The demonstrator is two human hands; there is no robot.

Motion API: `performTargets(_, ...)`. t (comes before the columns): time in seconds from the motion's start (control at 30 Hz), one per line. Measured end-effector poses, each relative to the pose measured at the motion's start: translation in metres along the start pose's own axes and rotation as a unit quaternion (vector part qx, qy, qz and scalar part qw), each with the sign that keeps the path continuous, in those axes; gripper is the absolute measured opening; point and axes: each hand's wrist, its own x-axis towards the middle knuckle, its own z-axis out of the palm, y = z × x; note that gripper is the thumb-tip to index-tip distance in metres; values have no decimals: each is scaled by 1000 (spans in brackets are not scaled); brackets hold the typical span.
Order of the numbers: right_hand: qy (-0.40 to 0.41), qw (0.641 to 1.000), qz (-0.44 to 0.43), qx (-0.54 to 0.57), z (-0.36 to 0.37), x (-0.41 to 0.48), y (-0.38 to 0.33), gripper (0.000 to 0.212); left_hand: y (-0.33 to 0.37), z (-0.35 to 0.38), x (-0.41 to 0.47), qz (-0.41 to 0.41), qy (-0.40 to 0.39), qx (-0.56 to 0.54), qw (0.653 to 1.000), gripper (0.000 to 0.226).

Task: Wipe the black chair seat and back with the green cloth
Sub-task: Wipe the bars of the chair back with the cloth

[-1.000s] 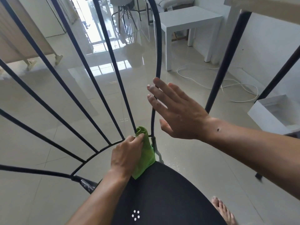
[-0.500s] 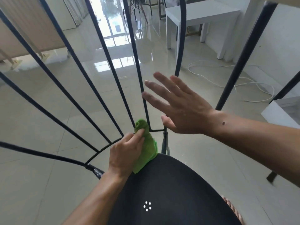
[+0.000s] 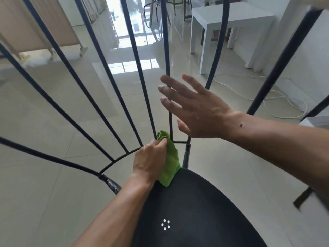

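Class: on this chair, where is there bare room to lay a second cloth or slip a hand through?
The black seat is bare from the green cloth forward. Hands pass easily between the widely splayed left-side bars. It is crowded where the bars converge: the left hand grips the cloth there, and the open right hand hovers just above.

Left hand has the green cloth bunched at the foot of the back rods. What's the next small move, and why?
Probably slide the green cloth up the rod it touches. The left hand holds it pinched at the base of the chair back, just above the black seat. The right hand is open beside that rod, holding nothing, so it could steady the frame.
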Motion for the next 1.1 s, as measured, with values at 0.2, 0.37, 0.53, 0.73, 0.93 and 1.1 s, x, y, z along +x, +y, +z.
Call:
performTargets(0.2,21,999,26,20,-2,0,-7,65,-34,-16,-37,-21,94,-61,994,26)
performTargets(0.37,71,994,-8,85,-10,13,-23,76,-29,-16,-27,-85,67,-40,993,10)
performTargets(0.53,44,997,-10,56,-9,29,-22,72,-22,-14,-16,-94,-24,-15,995,7)
performTargets(0.73,22,999,-4,27,-6,26,-17,76,-20,-15,-15,-77,-3,14,997,11)
performTargets(0.93,22,999,-7,30,-8,27,-16,78,-37,-17,-32,-60,19,-7,998,10)
performTargets(1.1,42,997,25,61,-8,29,-26,79,-57,-31,-49,-73,105,-20,992,12)
